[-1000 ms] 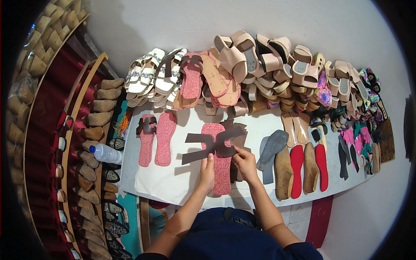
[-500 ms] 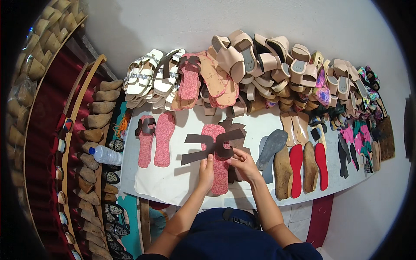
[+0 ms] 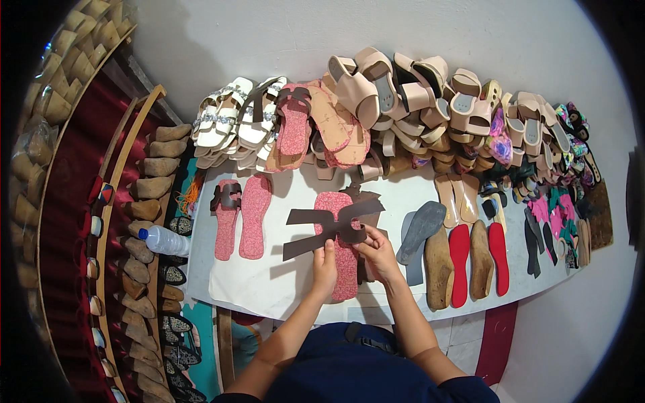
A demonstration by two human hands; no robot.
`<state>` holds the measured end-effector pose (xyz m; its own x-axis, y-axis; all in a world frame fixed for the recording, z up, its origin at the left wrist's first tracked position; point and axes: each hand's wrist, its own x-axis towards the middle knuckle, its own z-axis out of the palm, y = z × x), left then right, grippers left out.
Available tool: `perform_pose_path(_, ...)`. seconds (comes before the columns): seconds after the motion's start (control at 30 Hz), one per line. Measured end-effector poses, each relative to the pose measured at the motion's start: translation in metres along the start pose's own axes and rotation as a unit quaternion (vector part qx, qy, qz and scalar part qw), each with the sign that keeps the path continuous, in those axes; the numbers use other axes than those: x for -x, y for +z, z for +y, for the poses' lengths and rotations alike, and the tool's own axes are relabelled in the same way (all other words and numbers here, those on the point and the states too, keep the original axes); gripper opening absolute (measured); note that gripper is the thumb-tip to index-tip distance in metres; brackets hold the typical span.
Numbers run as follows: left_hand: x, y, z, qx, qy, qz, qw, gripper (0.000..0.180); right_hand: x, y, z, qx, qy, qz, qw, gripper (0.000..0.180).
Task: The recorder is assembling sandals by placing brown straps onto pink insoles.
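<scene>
A dark brown, H-shaped sandal strap is stretched between my hands above the table. My left hand pinches its lower edge near the middle, thumb on top. With closed fingers, my right hand grips the lower right arm of the strap, which curls upward there. Two strap arms point left and a third reaches out to the upper right. Under the strap lies a pink patterned insole, partly covered by it. More dark brown cut pieces rest beside that insole, partly hidden behind the strap and my right hand.
To the left lie a pink insole with a brown strap and a bare pink insole. Wooden lasts and red insoles are on the right. Sandals pile along the wall. A bottle sits by the left shelf.
The strap has shifted slightly right and its middle has flattened out somewhat. My hands have moved a little to the right and keep their grip.
</scene>
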<state>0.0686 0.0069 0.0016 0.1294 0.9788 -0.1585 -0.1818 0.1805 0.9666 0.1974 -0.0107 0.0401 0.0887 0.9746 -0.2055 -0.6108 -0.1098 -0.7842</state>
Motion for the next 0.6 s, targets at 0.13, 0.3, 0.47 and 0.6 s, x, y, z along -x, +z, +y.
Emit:
perform_pose_path(0.13,0.000,0.007,0.010,0.078,0.018,0.019,0.997,0.035,0.003,-0.007,-0.007,0.026,-0.014,-0.044,0.999,0.049)
perform_pose_path(0.3,-0.001,0.002,0.011,-0.010,0.024,-0.014,1.000,0.037,-0.003,-0.010,-0.018,0.173,-0.248,0.115,0.946,0.045)
perform_pose_path(0.47,0.002,-0.002,0.000,-0.043,0.045,-0.030,0.998,0.038,-0.007,0.010,-0.038,0.441,-0.305,0.229,0.812,0.030)
perform_pose_path(0.6,0.004,0.004,0.005,-0.033,0.033,-0.045,0.998,0.039,-0.014,-0.001,-0.036,0.394,-0.209,0.197,0.873,0.019)
